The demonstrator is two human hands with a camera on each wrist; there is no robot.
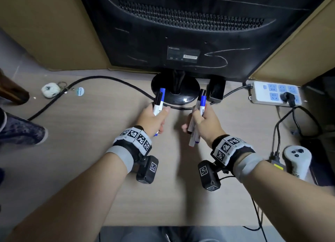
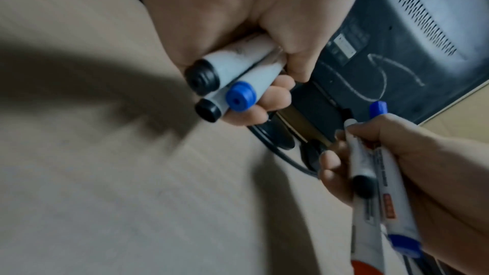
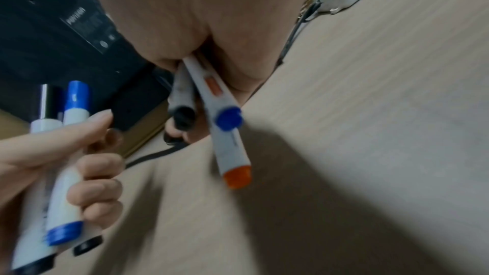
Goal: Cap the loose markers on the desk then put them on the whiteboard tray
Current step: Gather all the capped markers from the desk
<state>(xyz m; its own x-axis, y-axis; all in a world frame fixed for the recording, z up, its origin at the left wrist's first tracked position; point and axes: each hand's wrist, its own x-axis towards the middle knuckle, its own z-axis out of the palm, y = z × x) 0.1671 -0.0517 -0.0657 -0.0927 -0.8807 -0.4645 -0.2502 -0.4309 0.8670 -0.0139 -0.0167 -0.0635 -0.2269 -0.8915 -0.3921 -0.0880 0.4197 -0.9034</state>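
Observation:
Both hands hover over the wooden desk (image 1: 81, 151) in front of the monitor stand. My left hand (image 1: 153, 118) grips a bundle of three capped white markers (image 1: 159, 98). Their butt ends, two black and one blue, show in the left wrist view (image 2: 230, 85). My right hand (image 1: 205, 122) grips another bundle of markers (image 1: 201, 104), with blue and black caps pointing up. The right wrist view shows its black, blue and orange ends (image 3: 227, 120) below the palm (image 3: 198, 18). No whiteboard tray is in view.
The back of a black monitor (image 1: 181, 33) and its round base (image 1: 186, 96) stand just beyond the hands. A thick black cable (image 1: 90, 78) crosses the desk. A white power strip (image 1: 275, 95) and a controller (image 1: 297, 160) lie at right, a keyring plush (image 1: 50, 90) at left.

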